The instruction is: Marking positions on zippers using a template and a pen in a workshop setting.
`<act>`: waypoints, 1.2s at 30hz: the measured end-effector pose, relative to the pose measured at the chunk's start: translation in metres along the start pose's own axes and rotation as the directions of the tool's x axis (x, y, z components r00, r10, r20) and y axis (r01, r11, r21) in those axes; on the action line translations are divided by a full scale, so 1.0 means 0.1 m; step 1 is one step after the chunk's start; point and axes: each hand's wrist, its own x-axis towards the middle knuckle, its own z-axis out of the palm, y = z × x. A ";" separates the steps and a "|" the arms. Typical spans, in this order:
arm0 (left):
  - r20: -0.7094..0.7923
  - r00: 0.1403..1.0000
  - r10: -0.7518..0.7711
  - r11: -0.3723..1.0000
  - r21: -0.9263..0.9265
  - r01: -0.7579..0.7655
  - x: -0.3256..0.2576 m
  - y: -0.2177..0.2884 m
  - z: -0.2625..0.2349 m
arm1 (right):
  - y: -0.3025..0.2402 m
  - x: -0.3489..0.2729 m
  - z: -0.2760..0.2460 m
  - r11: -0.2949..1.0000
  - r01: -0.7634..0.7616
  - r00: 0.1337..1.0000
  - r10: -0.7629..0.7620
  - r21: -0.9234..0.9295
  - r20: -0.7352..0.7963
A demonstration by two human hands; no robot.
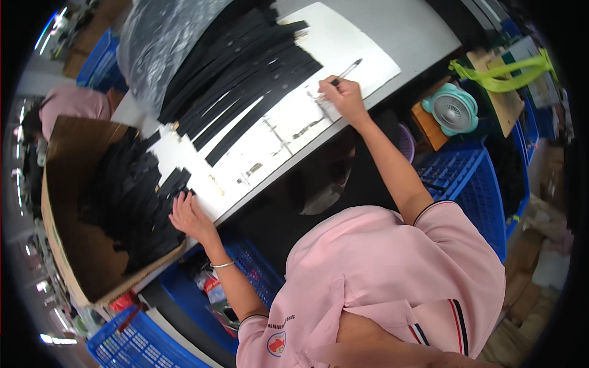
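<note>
My right hand (345, 101) is closed round a slim pen (351, 69), over the right part of a white board (362, 46) on the table. Dark marks and smudges show on the board beside this hand. Long flat black strips (245, 73) lie side by side across the board, ahead and to the left of the pen. My left hand (191, 218) rests at the board's near left end with its fingers apart. Its fingertips touch the edge of a heap of black strips (126, 196), which fills a cardboard box (61, 245).
Clear plastic sheeting (162, 52) lies at the far left of the strips. A small teal fan (453, 108) and blue crates (472, 184) stand at the right. Another blue crate (141, 340) is at the lower left. Another person in pink (73, 110) is behind the box.
</note>
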 end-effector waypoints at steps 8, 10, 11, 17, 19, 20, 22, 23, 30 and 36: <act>-0.052 0.996 -0.073 0.875 -0.483 0.038 0.45 1.11 -0.11 | -0.06 -0.01 -0.08 0.999 -0.027 0.999 0.027 -0.023 -0.026; 0.063 0.995 0.078 0.839 -0.544 -0.031 0.53 1.47 0.00 | -0.06 0.00 -0.06 1.000 -0.025 0.999 0.025 0.019 -0.020; -0.017 0.983 0.181 0.794 -0.588 -0.156 0.57 1.66 0.07 | -0.08 0.01 -0.05 0.998 -0.023 0.999 0.024 0.052 -0.026; 0.084 0.970 0.230 0.659 -0.747 -0.091 0.67 2.61 0.31 | -0.30 -0.35 0.08 0.990 0.069 0.995 -0.076 -0.124 -0.060; 0.100 0.971 0.217 0.639 -0.766 -0.064 0.66 2.75 0.35 | -0.32 -0.50 0.10 0.734 0.472 0.867 -0.487 -0.488 0.105; 0.114 0.972 0.207 0.618 -0.786 -0.039 0.65 2.78 0.35 | -0.31 -0.59 0.13 0.740 0.461 0.881 -0.446 -0.490 0.156; 0.034 0.977 0.209 0.625 -0.773 -0.107 0.63 2.78 0.33 | -0.30 -0.64 0.13 0.668 0.513 0.854 -0.464 -0.540 0.236; -0.050 0.975 0.216 0.632 -0.755 -0.178 0.61 2.77 0.32 | -0.29 -0.66 0.12 0.587 0.564 0.821 -0.477 -0.581 0.314; 0.017 0.979 0.202 0.825 -0.541 -0.161 0.19 2.24 0.09 | -0.16 -0.57 -0.40 0.371 0.565 0.809 -0.425 -0.737 0.406; 0.114 0.975 0.193 0.899 -0.419 -0.129 -0.04 1.93 0.05 | -0.06 -0.41 -0.71 0.000 0.648 0.700 -0.394 -0.762 0.595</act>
